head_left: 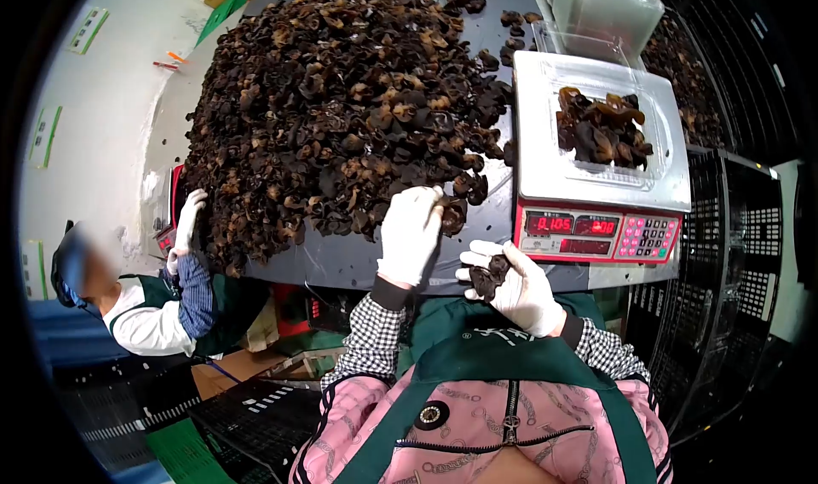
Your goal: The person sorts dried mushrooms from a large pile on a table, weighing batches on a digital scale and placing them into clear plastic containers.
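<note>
My left hand (411, 235), in a white glove, reaches to the near edge of a large heap of dark wood ear mushrooms (341, 109). Its fingertips are closed at a brown wood ear mushroom (453, 216); how much of it they grip is partly hidden. Palm up near the table's front edge, my gloved right hand (527, 295) holds a few dark wood ear mushrooms (487, 278) against its fingers. To the right, a clear plastic tray (588, 174) with mushrooms in it rests on a weighing scale (541, 100) with lit red digits.
Stacked clear trays (609, 11) stand behind the scale. Black crates (724, 254) are at the right, with more mushrooms (682, 83) beyond. A co-worker (162, 305) stands at the left, one gloved hand (189, 220) beside the heap, near another scale (166, 241).
</note>
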